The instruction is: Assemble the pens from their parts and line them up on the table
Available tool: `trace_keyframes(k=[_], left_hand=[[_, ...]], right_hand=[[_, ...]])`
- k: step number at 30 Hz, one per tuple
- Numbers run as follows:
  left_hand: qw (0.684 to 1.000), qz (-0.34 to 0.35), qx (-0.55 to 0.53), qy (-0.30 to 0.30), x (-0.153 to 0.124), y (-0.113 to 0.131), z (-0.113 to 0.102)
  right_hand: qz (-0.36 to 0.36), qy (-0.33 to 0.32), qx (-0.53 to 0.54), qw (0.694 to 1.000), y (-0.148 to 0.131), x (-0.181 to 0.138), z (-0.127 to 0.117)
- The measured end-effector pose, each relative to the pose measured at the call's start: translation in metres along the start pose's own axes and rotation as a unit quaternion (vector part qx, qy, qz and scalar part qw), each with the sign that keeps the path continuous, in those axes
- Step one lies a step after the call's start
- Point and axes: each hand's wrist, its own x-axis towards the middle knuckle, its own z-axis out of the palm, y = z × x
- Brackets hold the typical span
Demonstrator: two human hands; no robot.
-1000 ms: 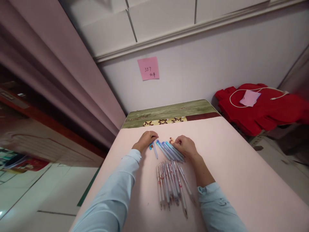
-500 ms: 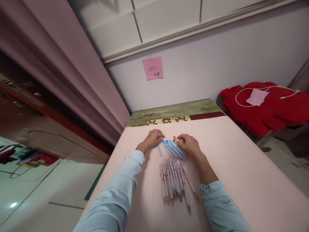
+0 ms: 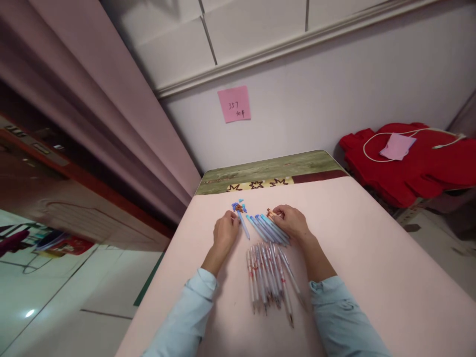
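Note:
My left hand (image 3: 226,230) is at the left of a single blue pen (image 3: 244,227), with its curled fingertips against the pen's upper part. A small heap of blue and brown caps (image 3: 238,207) lies just beyond that hand. My right hand (image 3: 293,221) is closed over the right end of a slanted row of blue-topped pens (image 3: 262,228). Brown-orange tops (image 3: 271,213) show at its fingertips, and its palm hides part of that row. Nearer to me lies a bunch of clear-barrelled pens (image 3: 266,275) with red marks, mostly side by side.
The pale pink tabletop (image 3: 372,258) has a green patterned strip (image 3: 260,173) along its far edge. A pink note (image 3: 234,104) is stuck to the wall behind. Red cloth (image 3: 412,168) with a white cable lies at the right, and a curtain (image 3: 122,99) hangs at the left.
My left hand has drawn back toward me and slightly left, uncovering the heap of caps and the single pen's upper end. My right hand has stayed by the row.

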Motion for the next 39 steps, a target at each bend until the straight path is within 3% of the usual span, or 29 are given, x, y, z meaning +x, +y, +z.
trace_keyframes(k=[4, 12, 16, 19, 22, 24, 28, 31, 34, 39], left_hand=[[0.998, 0.004, 0.037, -0.053, -0.03, 0.014, 0.017], [0.996, -0.009, 0.027, -0.085, -0.033, 0.045, 0.035], [0.997, -0.009, -0.007, -0.077, -0.039, 0.059, 0.039], [0.997, 0.032, -0.029, -0.056, -0.043, 0.062, 0.04], [0.991, 0.084, -0.084, -0.062, -0.042, 0.05, 0.038], [0.989, 0.081, -0.112, -0.055, -0.037, 0.031, 0.033], [0.995, -0.051, -0.065, 0.049, -0.019, -0.022, 0.017], [0.988, -0.153, -0.024, 0.018, -0.003, -0.055, 0.011], [0.993, -0.115, -0.017, -0.028, 0.011, -0.067, 0.015], [0.996, -0.035, -0.053, -0.058, 0.026, -0.06, 0.025]], right_hand=[[-0.006, 0.007, -0.011, 1.0, 0.003, -0.001, 0.003], [-0.017, 0.006, -0.026, 1.0, 0.005, -0.002, 0.003], [-0.019, 0.0, -0.032, 0.999, 0.005, -0.002, 0.004], [-0.02, 0.0, -0.039, 0.999, 0.005, -0.002, 0.005], [-0.019, 0.003, -0.041, 0.999, 0.006, -0.001, 0.006], [-0.017, 0.002, -0.039, 0.999, 0.006, -0.001, 0.006], [-0.012, 0.0, -0.04, 0.999, 0.005, 0.0, 0.006], [-0.011, 0.004, -0.042, 0.999, 0.005, 0.0, 0.007], [-0.006, 0.003, -0.045, 0.999, 0.006, 0.001, 0.009], [-0.013, 0.008, -0.052, 0.999, 0.005, 0.0, 0.006]])
